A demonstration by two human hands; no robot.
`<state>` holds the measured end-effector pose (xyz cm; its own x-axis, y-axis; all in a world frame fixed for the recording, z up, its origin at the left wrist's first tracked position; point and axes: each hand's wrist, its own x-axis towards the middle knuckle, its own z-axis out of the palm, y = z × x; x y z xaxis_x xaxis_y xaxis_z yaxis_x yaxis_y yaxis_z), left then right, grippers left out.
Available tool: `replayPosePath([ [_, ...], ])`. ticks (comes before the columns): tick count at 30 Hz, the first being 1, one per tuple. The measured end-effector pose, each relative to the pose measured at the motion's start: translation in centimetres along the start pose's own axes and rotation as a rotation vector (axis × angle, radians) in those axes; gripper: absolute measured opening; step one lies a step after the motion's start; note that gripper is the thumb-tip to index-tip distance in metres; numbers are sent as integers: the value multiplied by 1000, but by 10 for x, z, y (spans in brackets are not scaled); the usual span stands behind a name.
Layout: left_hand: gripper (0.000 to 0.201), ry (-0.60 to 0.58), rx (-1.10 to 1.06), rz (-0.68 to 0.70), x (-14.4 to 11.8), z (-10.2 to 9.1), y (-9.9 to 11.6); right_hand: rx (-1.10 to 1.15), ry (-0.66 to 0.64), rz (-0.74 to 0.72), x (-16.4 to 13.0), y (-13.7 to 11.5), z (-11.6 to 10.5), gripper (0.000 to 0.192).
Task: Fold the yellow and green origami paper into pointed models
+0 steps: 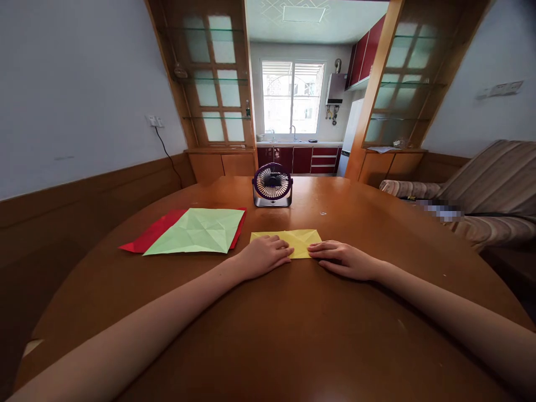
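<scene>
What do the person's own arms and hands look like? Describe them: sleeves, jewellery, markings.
Both forearms are bare as far as the head view shows, with no sleeve edge in sight. The left hand and right hand wear no gloves. No watch, bracelet or ring is visible on either wrist or on the fingers, and no markings show. Nails are too small to judge.

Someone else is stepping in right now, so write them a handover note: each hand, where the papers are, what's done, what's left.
Left hand: flat, palm down on the left part of the yellow paper, gripping nothing.
Right hand: flat at the paper's right near edge, fingertips on it.
Yellow paper: on the wooden table, folded into a long narrow strip, in front of the small fan.
Green sheet: creased but unfolded, lying on the red sheet, to the left.
Done: yellow folded once, being pressed flat.
Left: any further folds; green and red lie apart from both hands.
</scene>
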<state>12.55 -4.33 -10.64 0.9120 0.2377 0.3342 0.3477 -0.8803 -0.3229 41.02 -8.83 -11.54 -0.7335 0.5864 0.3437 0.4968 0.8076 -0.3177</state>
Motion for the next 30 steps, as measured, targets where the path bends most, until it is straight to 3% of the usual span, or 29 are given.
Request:
replayPosePath([
  [8, 24, -121, 231, 156, 6, -2, 7, -63, 9, -54, 4, -5, 0, 32],
  [12, 20, -130, 233, 135, 5, -2, 9, -68, 49, -104, 6, -12, 0, 32],
  [19, 19, -27, 91, -35, -1, 6, 7, -99, 86, -138, 4, -12, 1, 44],
  [26, 23, 57, -154, -5, -3, -7, 16, -46, -51, -155, 1, -3, -1, 50],
  [30, 27, 76, -318, -110, 0, -8, 17, -26, -75, -154, 1, 0, -1, 52],
])
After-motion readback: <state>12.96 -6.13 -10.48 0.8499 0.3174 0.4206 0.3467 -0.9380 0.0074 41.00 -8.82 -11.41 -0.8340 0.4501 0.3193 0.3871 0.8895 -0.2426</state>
